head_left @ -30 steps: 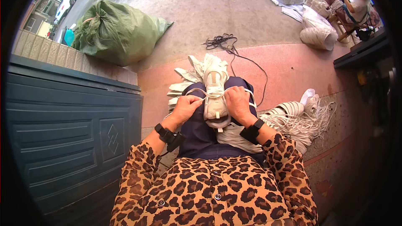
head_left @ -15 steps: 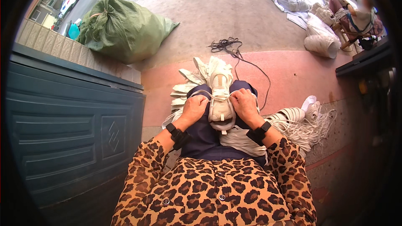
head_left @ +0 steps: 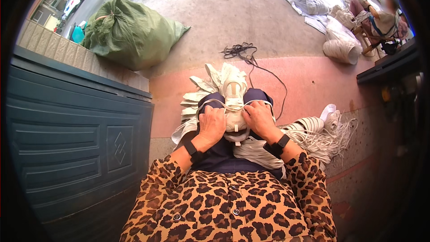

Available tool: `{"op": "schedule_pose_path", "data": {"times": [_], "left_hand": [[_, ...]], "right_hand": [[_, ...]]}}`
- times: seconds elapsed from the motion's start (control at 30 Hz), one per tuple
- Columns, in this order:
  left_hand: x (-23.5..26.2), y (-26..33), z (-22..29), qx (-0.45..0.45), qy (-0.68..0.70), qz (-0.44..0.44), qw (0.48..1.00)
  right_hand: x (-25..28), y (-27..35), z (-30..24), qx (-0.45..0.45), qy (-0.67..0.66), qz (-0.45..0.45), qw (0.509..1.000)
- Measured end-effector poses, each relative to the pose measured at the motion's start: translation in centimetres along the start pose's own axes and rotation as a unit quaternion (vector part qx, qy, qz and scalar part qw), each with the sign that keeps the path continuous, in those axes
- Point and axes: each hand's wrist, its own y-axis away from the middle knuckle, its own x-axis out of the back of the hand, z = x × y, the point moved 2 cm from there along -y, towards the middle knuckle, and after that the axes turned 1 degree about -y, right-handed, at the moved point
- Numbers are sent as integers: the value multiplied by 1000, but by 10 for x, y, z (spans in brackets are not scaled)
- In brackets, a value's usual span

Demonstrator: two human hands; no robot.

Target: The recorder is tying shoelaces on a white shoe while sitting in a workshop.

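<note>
A cream shoe (head_left: pixel 234 90) rests between my knees, its toe end pointing away from me. A pale shoelace (head_left: pixel 234 107) crosses over its front and bows out in a loop over each knee. My left hand (head_left: pixel 212 123) is closed on one side of the lace, against the shoe's left edge. On the right edge, my right hand (head_left: pixel 259 117) has its fingers pinched on the other side of the lace. The fingertips of both hands are partly hidden. Several similar cream shoe pieces (head_left: pixel 199 95) fan out beyond my left knee.
Bundles of pale laces (head_left: pixel 309 130) lie by my right leg. A tangled black cord (head_left: pixel 242 51) is on the floor ahead. A stuffed green sack (head_left: pixel 134 33) stands left, near a dark door panel (head_left: pixel 76 130). Another person (head_left: pixel 387 20) sits far right beside white bags (head_left: pixel 340 40).
Both hands have moved toward me, the left one also inward against the shoe. The lace was drawn out sideways between them and now bows in wider loops over my knees.
</note>
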Motion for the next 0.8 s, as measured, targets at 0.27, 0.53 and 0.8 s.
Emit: {"op": "schedule_pose_path", "data": {"times": [0.27, 0.53, 0.8], "left_hand": [[22, -29, 24, -114, 22, 51, 992], [14, -59, 19, -126, -29, 69, 989], [4, -93, 9, 131, 518, -232, 813]], "right_hand": [[-16, 3, 16, -44, -202, 36, 978], [-7, -7, 1, 135, 98, -57, 984], [7, -17, 12, 88, -49, 79, 992]]}}
